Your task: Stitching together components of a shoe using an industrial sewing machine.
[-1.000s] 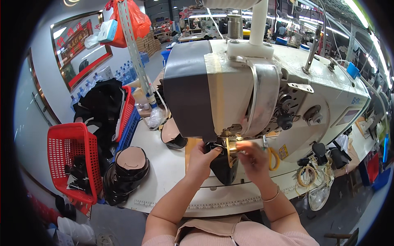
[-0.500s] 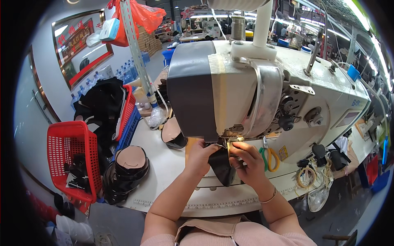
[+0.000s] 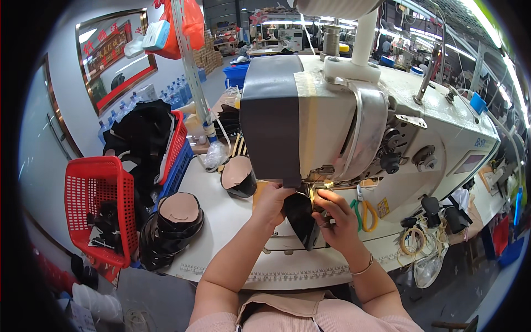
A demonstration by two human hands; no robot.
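Observation:
A glossy black leather-like piece [image 3: 301,228] hangs toward me from beneath the head of a large pale sewing machine [image 3: 329,119]. My left hand [image 3: 269,206] is closed on its left edge, with the fingertips partly hidden by the machine head. On the right, my right hand [image 3: 336,217] pinches the piece with bent fingers, close to a thin yellowish strip [image 3: 312,198] near the needle area. The needle itself is too small to make out. Scissors with one green and one yellow handle [image 3: 369,214] lie just right of my right hand.
Curved black pieces with beige linings form a stack [image 3: 176,213] at left and another [image 3: 238,176] beside the machine. A red basket [image 3: 128,213] holds black scraps. Rolls of tape [image 3: 412,240] hang off the table's right side. A ruler strip [image 3: 287,275] follows the front edge.
The view has shifted slightly, so the machine sits a little farther right. The black piece has swung slightly, and my left hand is bent more closely against its edge.

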